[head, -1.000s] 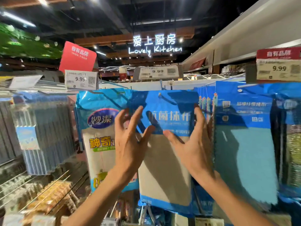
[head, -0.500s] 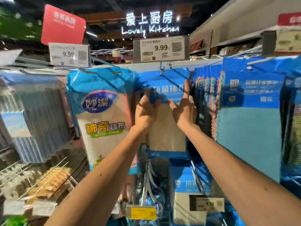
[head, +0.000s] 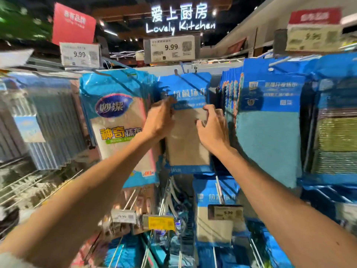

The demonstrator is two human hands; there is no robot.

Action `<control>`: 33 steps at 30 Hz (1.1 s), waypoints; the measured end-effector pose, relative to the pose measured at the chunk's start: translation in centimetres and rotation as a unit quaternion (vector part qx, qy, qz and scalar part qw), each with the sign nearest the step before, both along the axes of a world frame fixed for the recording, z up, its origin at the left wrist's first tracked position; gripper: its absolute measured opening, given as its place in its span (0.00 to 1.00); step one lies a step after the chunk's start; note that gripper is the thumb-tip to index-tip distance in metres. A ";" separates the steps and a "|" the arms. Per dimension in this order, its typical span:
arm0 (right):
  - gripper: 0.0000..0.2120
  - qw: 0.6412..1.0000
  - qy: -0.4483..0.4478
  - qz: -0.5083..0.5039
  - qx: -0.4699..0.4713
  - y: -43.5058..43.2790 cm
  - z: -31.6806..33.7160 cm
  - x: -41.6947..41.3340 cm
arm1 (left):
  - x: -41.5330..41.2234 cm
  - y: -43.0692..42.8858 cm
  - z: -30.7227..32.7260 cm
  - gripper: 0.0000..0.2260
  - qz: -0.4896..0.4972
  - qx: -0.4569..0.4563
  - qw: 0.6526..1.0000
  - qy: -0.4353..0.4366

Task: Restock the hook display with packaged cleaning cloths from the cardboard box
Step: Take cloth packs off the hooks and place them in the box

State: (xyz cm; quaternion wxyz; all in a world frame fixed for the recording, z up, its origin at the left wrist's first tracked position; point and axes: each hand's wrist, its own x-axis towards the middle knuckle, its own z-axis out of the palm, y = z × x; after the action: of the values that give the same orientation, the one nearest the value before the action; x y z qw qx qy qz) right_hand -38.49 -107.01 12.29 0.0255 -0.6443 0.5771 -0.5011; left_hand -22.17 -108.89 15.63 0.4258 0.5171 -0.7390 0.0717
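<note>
A cleaning cloth pack, with a blue header and a beige cloth, hangs from the centre hook under a 9.99 price tag. My left hand grips the pack's left edge just below the header. At the pack's right edge, my right hand holds it with curled fingers and the thumb on the front. The cardboard box is out of view.
A pack of white cloths hangs on the hook to the left and teal cloth packs to the right, both close to my hands. Below hang more beige cloth packs, wire hooks and price tags. Grey packs fill the far left.
Both hands have slid down from the blue header to the pack's upper middle and curled round its edges. The pack hangs on the hook, farther back than a second ago.
</note>
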 end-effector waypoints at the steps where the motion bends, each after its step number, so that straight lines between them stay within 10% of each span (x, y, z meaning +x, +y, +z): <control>1: 0.14 1.000 -0.006 0.009 -0.019 1.4 0.0 -0.5 | -0.1 1.5 0.2 0.14 0.006 -0.007 1.000 -0.024; 11: 0.16 0.966 0.096 0.239 0.020 21.0 -10.9 -4.3 | 2.7 26.8 -8.9 0.10 0.087 -0.008 0.956 -0.279; 18: 0.23 0.855 0.190 0.471 0.105 35.1 -20.2 4.1 | 8.4 50.6 -20.3 0.09 0.280 0.215 0.927 -0.130; 24: 0.19 0.720 0.276 0.615 0.165 45.6 -24.0 17.0 | 13.7 68.3 -29.6 0.09 0.506 0.361 0.780 0.070; 33: 0.13 0.571 0.467 0.640 0.214 59.5 -34.7 35.8 | 23.7 86.5 -43.8 0.14 0.556 0.515 0.587 0.285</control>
State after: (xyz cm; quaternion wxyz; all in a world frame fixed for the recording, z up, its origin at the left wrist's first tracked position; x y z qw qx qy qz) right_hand -2.73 -47.49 -22.38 0.2037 -0.9660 0.0365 0.1552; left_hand 1.55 -22.42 -28.20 0.1541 0.9542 -0.0617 -0.2490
